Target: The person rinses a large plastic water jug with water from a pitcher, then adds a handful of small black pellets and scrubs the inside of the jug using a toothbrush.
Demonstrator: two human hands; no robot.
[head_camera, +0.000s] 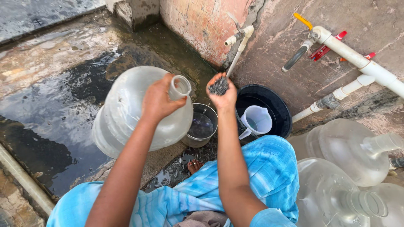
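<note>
Left hand: our left hand point(158, 101) wraps its fingers around the neck of a big clear water jug point(126, 109); we hold the jug tilted, lifted off the wet floor point(54, 84), its open mouth pointing right and far
Right hand: our right hand point(223, 94) is cupped and pressed together around a handful of small dark grit point(219, 85); it sits just right of the jug's mouth, close but apart
Jug: in the left middle of the scene, above the wet floor, its body towards the left
Steel pot point(201, 125): stands on the floor below and between our hands, with water inside
Black bucket point(275, 110): right of the pot, just beside it; a white plastic pitcher point(256, 121) stands in it
Taps: a white tap point(237, 35) juts from the far wall above the bucket; a second tap point(301, 50) with a yellow handle sits on white pipes point(362, 63) at the far right
Other jugs: more clear jugs point(349, 147) lie on their sides at the near right
Clothing: blue striped cloth point(261, 168) covers our knees; a foot point(194, 166) shows near the pot
</note>
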